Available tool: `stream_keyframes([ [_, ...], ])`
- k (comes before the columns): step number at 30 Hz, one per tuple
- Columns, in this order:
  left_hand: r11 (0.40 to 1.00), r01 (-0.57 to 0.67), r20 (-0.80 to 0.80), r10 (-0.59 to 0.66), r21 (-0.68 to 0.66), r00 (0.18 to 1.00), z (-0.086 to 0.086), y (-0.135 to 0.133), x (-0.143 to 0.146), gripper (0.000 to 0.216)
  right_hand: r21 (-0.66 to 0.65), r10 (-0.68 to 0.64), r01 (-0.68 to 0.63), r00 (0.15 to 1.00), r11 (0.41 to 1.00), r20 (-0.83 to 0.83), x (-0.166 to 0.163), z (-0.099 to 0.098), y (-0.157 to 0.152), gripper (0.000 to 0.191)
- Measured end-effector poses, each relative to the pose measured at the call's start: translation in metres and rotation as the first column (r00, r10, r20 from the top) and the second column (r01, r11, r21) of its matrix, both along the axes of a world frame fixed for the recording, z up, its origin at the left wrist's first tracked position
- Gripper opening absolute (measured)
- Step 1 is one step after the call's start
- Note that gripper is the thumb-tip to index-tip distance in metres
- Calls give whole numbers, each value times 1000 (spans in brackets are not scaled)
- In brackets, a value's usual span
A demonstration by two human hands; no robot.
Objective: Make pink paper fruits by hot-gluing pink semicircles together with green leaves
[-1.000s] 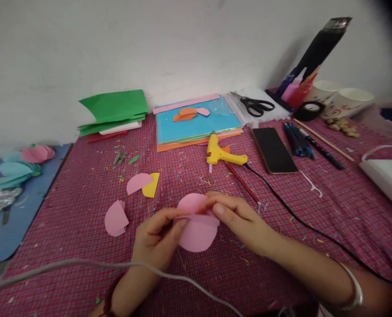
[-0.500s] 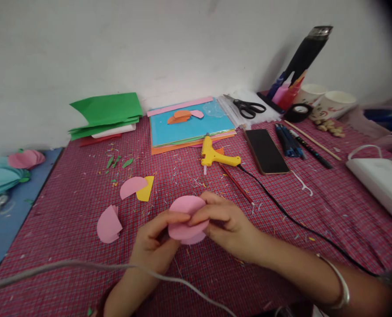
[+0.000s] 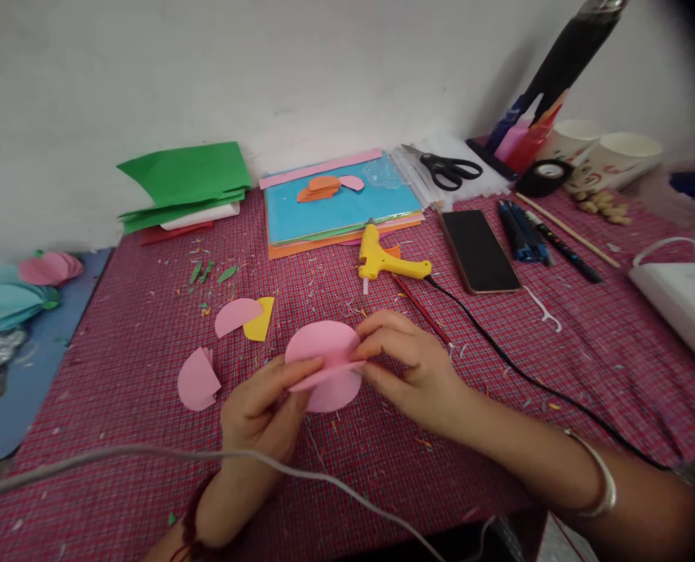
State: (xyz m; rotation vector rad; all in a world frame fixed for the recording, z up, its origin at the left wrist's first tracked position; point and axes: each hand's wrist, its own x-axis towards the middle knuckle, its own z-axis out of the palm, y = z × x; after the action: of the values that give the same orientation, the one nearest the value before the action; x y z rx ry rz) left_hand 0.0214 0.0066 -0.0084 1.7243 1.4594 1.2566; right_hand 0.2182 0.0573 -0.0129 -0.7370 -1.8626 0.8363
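Pink paper circles (image 3: 321,339), creased across the middle and joined along the fold, are held up between both hands over the table. My left hand (image 3: 262,410) pinches the left end of the fold, its index finger lying along the crease. At the right end, my right hand (image 3: 409,371) grips the same paper between thumb and fingers. To the left lie a stack of folded pink half circles (image 3: 197,380), a single pink half circle (image 3: 236,315) and a yellow paper piece (image 3: 259,320).
Behind the hands rests a yellow glue gun (image 3: 383,261) with a black cord. A phone (image 3: 481,251), scissors (image 3: 447,168), coloured sheets (image 3: 336,218) and green paper (image 3: 187,176) lie farther back. A pale cable (image 3: 219,454) crosses the foreground. Paper scraps dot the checked cloth.
The folded pink circles have opened: the middle flap now stands edge-on, with one half above and one below. My right fingers have shifted to the fold's right end. The camera view has shifted slightly.
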Motion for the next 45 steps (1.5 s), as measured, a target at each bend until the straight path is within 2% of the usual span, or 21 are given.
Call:
stream_keyframes([
  [2,985,-86,144,108,-148,984,-4,2,0,14,-78,0,-3,999,997,-39,-1,2,0,12],
  [4,951,-107,295,195,-290,936,-8,4,-1,7,-154,15,-28,996,988,-83,-2,4,1,17],
  [8,904,-98,480,310,-416,821,-9,9,1,19,-304,-38,-8,989,953,-143,5,9,11,14],
  [11,888,-115,501,353,-444,790,-6,11,2,22,-453,-126,51,982,890,-137,14,13,21,10],
  [14,885,-109,486,347,-452,802,-6,11,1,21,-548,-137,56,985,835,-107,18,14,24,22],
  [19,883,-54,490,309,-467,815,-7,10,-1,17,-544,-113,46,989,838,-91,16,16,18,39],
  [22,862,-29,536,341,-507,773,-3,12,2,18,-581,-74,-46,981,813,-182,15,16,17,28],
  [26,820,27,603,398,-572,691,3,16,6,23,-642,-67,-219,919,735,-390,12,13,16,9],
  [29,788,51,600,424,-614,678,5,16,6,26,-670,-99,-309,862,675,-497,10,10,15,9],
  [31,785,42,587,426,-618,689,5,15,6,26,-672,-98,-333,850,661,-518,10,8,15,7],
  [32,789,33,574,417,-614,705,4,15,5,26,-668,-93,-321,858,672,-506,11,8,15,6],
  [34,808,20,522,361,-588,773,1,12,3,22,-631,-61,-258,897,732,-437,13,10,16,9],
  [36,852,20,432,245,-523,868,-1,10,1,16,-542,30,-215,944,812,-329,15,14,15,14],
  [38,911,39,307,99,-411,947,-2,9,-1,12,-441,158,-230,968,868,-194,16,18,12,20],
  [40,958,78,177,-29,-277,984,0,9,0,9,-383,253,-258,965,887,-65,14,20,8,28],
  [42,971,145,86,-131,-192,988,3,8,3,9,-361,281,-255,959,897,22,11,19,3,24],
  [45,955,223,46,-219,-197,975,8,8,7,13,-360,282,-242,957,901,62,5,14,0,14],
])
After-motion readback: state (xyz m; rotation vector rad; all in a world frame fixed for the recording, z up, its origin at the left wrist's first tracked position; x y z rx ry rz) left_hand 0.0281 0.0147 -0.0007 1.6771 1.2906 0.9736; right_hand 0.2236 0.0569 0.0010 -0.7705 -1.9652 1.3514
